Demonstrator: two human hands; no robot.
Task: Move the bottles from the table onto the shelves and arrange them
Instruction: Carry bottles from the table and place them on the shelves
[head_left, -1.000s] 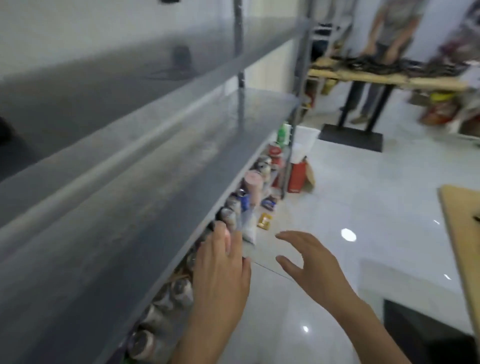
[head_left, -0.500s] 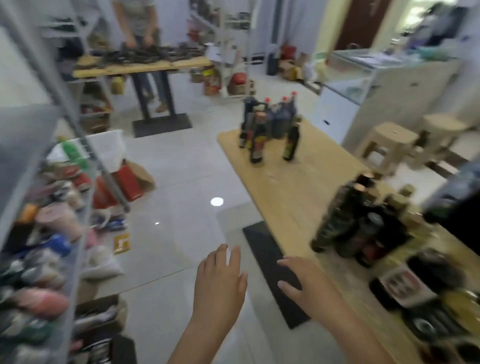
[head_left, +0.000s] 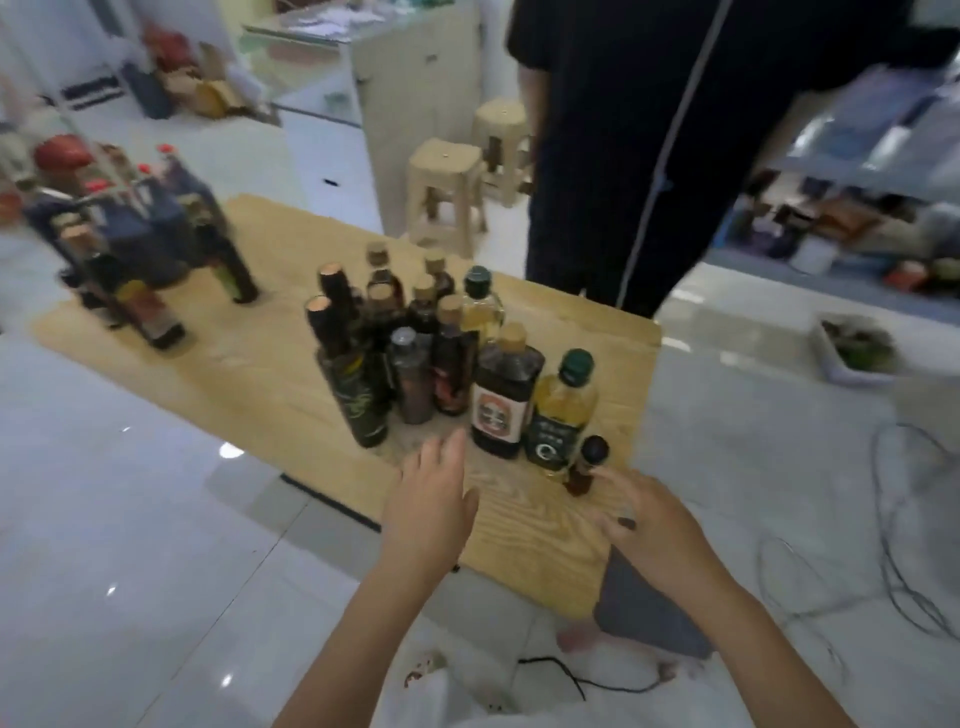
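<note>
A cluster of several bottles (head_left: 415, 358) stands near the right end of the wooden table (head_left: 249, 374). At its front are a dark sauce bottle with a tan cap (head_left: 501, 400), a yellow oil bottle with a green cap (head_left: 561, 415) and a tiny dark bottle with a black cap (head_left: 587, 465). A second, blurred group of bottles (head_left: 135, 249) stands at the table's far left. My left hand (head_left: 431, 499) hovers flat and empty just before the cluster. My right hand (head_left: 649, 525) is spread, its fingertips close to the tiny bottle, holding nothing.
A person in dark clothes (head_left: 649, 130) stands right behind the table. Two beige plastic stools (head_left: 447, 192) sit beyond it. A cluttered shelf (head_left: 857, 208) is at the far right. Cables (head_left: 904, 545) and a white tray (head_left: 857, 353) lie on the tiled floor.
The view has swung from the grey shelves round to the table. Both empty hands have come forward over the table edge, close to the near bottle cluster.
</note>
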